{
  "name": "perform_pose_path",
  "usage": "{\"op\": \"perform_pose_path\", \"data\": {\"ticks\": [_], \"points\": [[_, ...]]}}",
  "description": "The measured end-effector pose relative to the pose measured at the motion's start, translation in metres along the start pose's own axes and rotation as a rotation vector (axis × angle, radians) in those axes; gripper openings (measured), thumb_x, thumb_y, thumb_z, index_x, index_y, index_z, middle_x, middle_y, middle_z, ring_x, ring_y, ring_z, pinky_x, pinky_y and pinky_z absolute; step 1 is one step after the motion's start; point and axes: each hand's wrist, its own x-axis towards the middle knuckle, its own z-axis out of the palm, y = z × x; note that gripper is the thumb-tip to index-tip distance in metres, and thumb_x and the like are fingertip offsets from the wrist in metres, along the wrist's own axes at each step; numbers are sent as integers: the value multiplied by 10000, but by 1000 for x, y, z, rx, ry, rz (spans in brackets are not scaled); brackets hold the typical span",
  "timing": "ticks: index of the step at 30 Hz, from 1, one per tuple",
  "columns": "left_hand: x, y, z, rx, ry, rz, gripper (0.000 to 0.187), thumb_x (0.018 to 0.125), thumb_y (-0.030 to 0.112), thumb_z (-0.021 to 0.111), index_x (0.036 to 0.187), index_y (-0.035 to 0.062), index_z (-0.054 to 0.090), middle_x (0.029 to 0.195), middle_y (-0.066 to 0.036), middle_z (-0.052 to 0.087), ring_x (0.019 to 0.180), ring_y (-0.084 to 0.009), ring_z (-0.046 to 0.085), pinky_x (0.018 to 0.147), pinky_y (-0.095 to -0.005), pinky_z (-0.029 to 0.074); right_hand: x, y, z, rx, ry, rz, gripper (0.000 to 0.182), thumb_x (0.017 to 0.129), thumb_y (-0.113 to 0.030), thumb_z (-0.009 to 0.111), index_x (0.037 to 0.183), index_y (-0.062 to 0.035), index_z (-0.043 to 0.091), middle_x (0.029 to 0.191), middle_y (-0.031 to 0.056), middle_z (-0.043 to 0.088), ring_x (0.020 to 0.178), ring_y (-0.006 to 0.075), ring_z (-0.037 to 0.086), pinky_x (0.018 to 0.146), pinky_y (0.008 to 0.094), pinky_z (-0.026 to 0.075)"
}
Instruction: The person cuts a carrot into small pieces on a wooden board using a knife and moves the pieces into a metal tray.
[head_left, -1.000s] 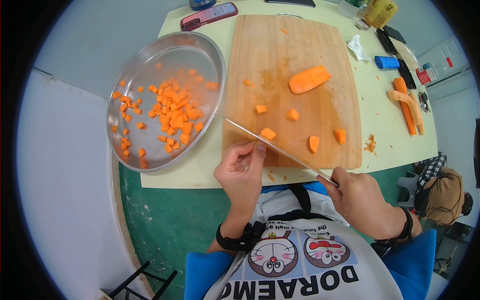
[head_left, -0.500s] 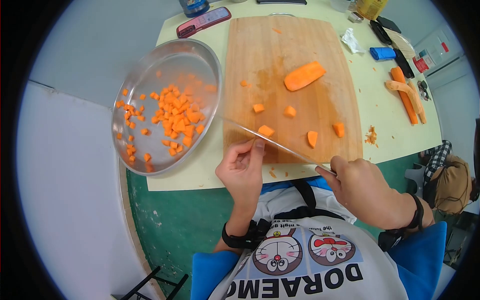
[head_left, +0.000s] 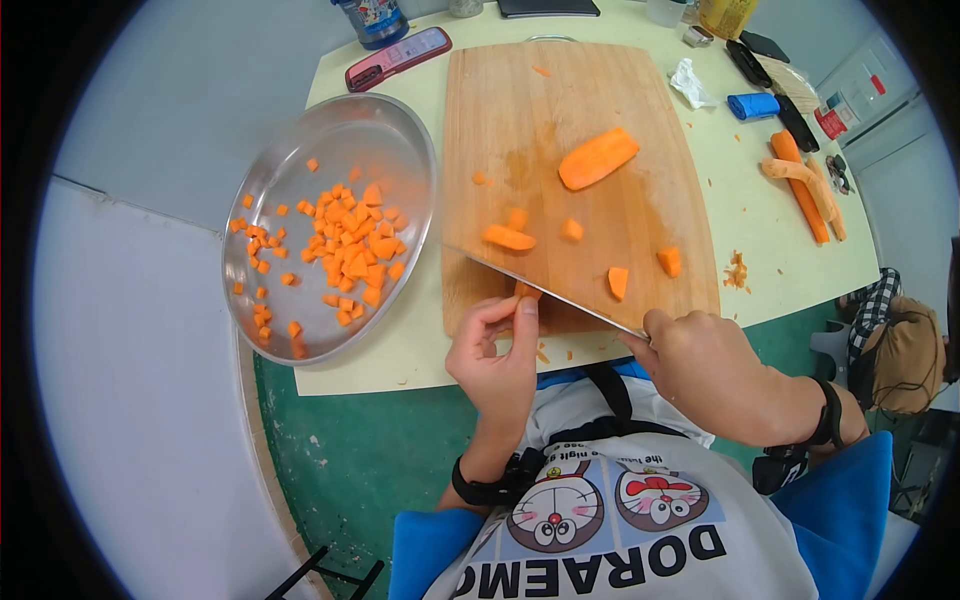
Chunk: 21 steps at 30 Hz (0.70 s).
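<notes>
My right hand (head_left: pixel 700 370) is closed round the handle of a knife (head_left: pixel 560 298), whose blade slants up to the left over the wooden cutting board (head_left: pixel 640 90). At the board's front edge my left hand (head_left: pixel 500 350) pinches a small carrot piece (head_left: pixel 528 291) against the blade. Just beyond the blade lies an elongated carrot piece (head_left: pixel 509 237), with several smaller chunks around it and to the right. Farther back on the board rests a large peeled carrot piece (head_left: pixel 598 158). Left of the board, a round metal tray (head_left: pixel 330 130) holds many diced carrot cubes (head_left: pixel 350 240).
Whole carrots (head_left: pixel 800 190) lie at the table's right, near carrot scraps (head_left: pixel 736 270). Behind them are a blue roll (head_left: pixel 753 106), black items and crumpled tissue (head_left: pixel 690 84). A phone (head_left: pixel 398 58) and a blue bottle (head_left: pixel 374 22) stand at the back left.
The knife and my left hand have shifted slightly. An elongated carrot piece now lies beyond the blade, and a small piece shows between my left fingertips. The view has moved a little.
</notes>
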Motion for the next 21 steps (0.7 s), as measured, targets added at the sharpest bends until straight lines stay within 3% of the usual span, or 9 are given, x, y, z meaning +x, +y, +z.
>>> {"op": "perform_pose_path", "data": {"ticks": [2,6,9,11,13,16,18,20,21], "points": [[3,6,-1,5,-20,-42,75,836,-39,568,905,-63,581,781,-68,585,700,-87,557,610,-190,466,0,1,-5,0,-14,8,324,890,-244,515,683,6,522,507,170,536,489,336,576,460,395,471],[11,14,-2,111,-16,-9,142,865,-11,522,995,-55,561,832,-68,571,675,-86,549,574,-195,466,-13,11,-24,146,81,32,300,881,-219,548,676,-1,526,473,167,493,444,326,546,436,388,442],[20,15,-15,391,-171,121,226,879,25,515,1095,-43,520,923,-75,555,664,-83,541,552,-195,460,-20,19,-31,285,202,95,283,869,-188,583,672,7,526,447,161,441,384,304,475,402,360,389],[26,20,-19,350,-264,-154,269,872,19,516,1136,-28,500,1001,-84,536,665,-85,542,535,-195,455,-23,26,-31,354,264,128,277,862,-172,599,670,14,526,436,155,413,351,290,424,384,347,354],[30,25,-18,299,-285,-168,275,869,12,513,1141,-25,500,998,-84,540,686,-79,538,542,-186,446,-23,34,-27,429,274,215,280,858,-161,609,661,20,527,432,138,382,349,267,328,373,336,294],[38,26,-24,286,-377,-164,293,860,-2,510,1152,-22,500,1003,-84,543,732,-67,527,570,-176,430,-27,42,-21,443,265,209,291,861,-159,605,650,23,522,430,132,370,358,262,294,371,342,275],[45,28,-30,331,-451,-147,305,853,-10,511,1158,-21,499,1009,-84,543,757,-63,519,590,-174,423,-28,46,-18,453,269,197,293,860,-158,605,646,23,522,431,135,368,355,264,304,371,343,277],[57,30,-32,143,-667,-280,336,839,-29,517,1174,-15,494,1023,-64,543,775,-50,496,624,-179,406,-29,48,-16,460,274,189,295,860,-156,605,641,24,521,432,138,366,352,267,314,372,344,279],[63,34,-32,147,-669,-281,336,839,-29,517,1174,-15,494,1023,-64,543,775,-50,496,624,-179,406,-28,48,-16,451,285,173,294,856,-157,610,641,22,521,432,139,365,350,270,322,371,343,280]]}}
